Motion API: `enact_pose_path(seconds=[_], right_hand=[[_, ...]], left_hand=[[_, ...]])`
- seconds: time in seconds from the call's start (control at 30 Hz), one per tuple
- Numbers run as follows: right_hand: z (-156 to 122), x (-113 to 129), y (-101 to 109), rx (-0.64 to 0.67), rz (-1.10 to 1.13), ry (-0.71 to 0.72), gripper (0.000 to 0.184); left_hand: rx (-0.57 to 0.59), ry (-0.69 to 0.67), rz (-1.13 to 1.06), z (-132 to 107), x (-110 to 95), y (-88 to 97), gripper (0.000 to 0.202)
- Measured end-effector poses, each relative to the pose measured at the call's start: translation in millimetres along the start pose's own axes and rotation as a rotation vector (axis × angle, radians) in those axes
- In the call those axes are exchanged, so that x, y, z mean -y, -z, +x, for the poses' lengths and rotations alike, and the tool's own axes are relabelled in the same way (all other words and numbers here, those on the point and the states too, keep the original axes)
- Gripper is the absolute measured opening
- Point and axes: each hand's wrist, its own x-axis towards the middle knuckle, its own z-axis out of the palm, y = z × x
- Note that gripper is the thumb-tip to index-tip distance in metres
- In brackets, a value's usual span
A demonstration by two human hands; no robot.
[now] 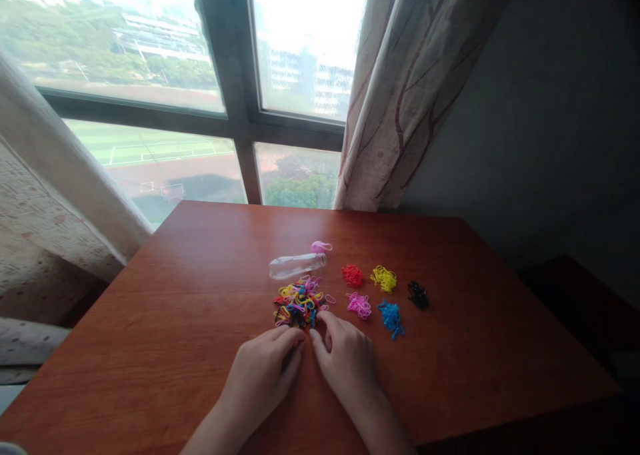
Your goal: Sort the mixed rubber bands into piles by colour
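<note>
A mixed heap of small coloured rubber bands (299, 302) lies on the wooden table (190, 308). My left hand (265, 375) rests knuckles-up at the heap's near edge, fingers curled and pressed together at the bands. My right hand (345, 358) lies beside it, fingertips touching the heap's near right edge, fingers bent. To the right lie sorted little piles: red (353, 275), yellow (384, 278), pink (359, 305), blue (391, 317) and black (418, 294). Whether either hand pinches a band is hidden.
A clear plastic bottle (297, 266) lies on its side behind the heap, with a pink cap (321, 246) beside its mouth. A window and curtains stand behind the table. A dark wall is at the right.
</note>
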Motion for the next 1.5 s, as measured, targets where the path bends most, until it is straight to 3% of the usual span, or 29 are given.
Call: enact_pose_path(seconds=[0.13, 0.43, 0.83, 1.13, 1.3, 1.5], right_hand=[[-1, 0, 0, -0.007, 0.027, 0.015, 0.011], [-4, -5, 3, 0.024, 0.186, 0.065, 0.016], [-5, -9, 1, -0.042, 0.384, 0.076, 0.016], [-19, -10, 11, -0.157, 0.527, -0.038, 0.015], [-34, -42, 32, -0.27, 0.419, -0.134, 0.019], [-29, -118, 71, -0.464, 0.213, -0.358, 0.034]], left_hand=[[0.013, 0.011, -0.011, -1, 1, -0.5, 0.024], [0.029, 0.03, -0.012, -1, 2, -1.2, 0.022], [0.032, 0.027, -0.011, -2, 4, -2.9, 0.022], [0.009, 0.006, -0.002, -2, 3, -2.6, 0.022], [0.016, 0.001, 0.009, -2, 6, -4.4, 0.022], [0.012, -0.005, 0.016, -2, 9, -6.8, 0.021]])
